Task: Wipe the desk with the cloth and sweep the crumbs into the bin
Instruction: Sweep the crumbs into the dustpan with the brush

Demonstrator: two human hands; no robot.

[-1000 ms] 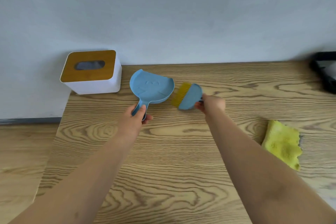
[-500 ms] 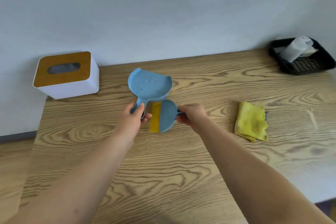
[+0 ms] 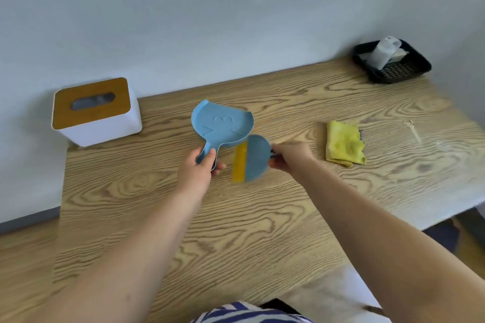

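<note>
You get bright, even daylight, soft and cool. Shadows faint: thin one under tissue box (image 3: pixel 97 113) at left of frame. Desk (image 3: pixel 288 217) washes out pale toward right edge, glare there. Motion blur smears right hand (image 3: pixel 288 158) and brush (image 3: pixel 253 161) at centre. Wide-angle lens bends desk edges near frame borders. Overall sharpness soft.

Tissue box (image 3: pixel 95 110) left of dustpan (image 3: pixel 221 124); cloth (image 3: pixel 344 143) right

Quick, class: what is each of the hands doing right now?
Left hand: grips the blue dustpan by its handle.
Right hand: holds the blue brush.
</note>
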